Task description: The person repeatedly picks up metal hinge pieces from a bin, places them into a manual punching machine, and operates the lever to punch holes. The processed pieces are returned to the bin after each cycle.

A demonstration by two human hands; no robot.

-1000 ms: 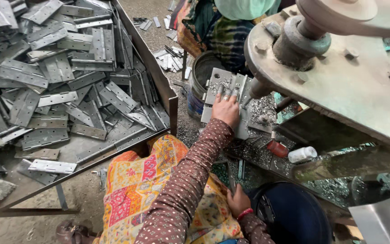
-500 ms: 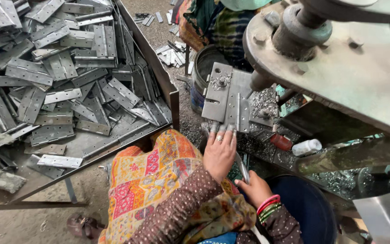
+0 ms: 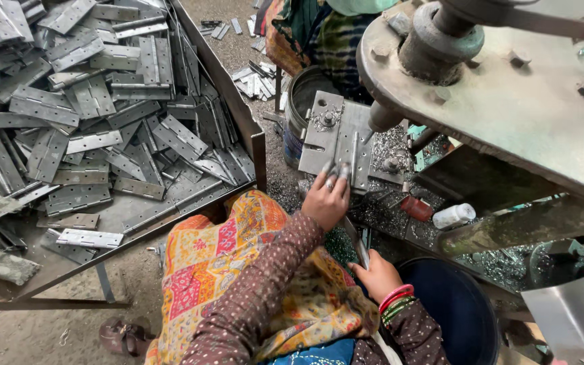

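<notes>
Under the press ram at twelve o'clock, the left hand (image 3: 326, 199) pinches a grey hinge plate (image 3: 354, 152) on the die block (image 3: 326, 132) while the right hand (image 3: 375, 274) grips a metal piece (image 3: 358, 247), risking crushed fingertips if the ram drops.

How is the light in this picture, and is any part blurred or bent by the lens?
Head view: soft, even daylight, no hard shadows; dull sheen on the hinge plates in the tray; left hand slightly motion-blurred; right hand sharper; press disc looms large, edges curved by the wide lens.
</notes>
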